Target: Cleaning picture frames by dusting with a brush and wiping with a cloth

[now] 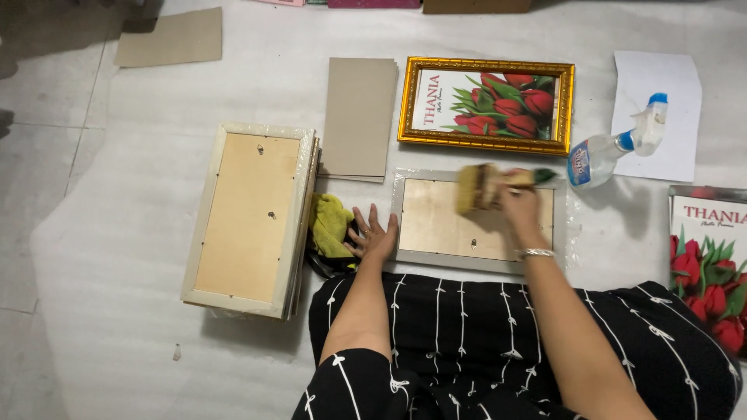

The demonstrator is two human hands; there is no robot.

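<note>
Right hand (520, 208) clamped on the brush (476, 187) over the face-down frame (475, 222) lying before my knees, left hand (375, 236) fingers spread, steadying its left edge; I'd judge light, even strokes outward, pressing firmly so nothing slides.

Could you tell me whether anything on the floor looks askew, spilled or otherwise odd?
Nothing looks spilled or damaged. The spray bottle lies on its side, partly on a white sheet. A yellow cloth sits crumpled beside the left hand. The brush in the right hand is motion-blurred.
</note>
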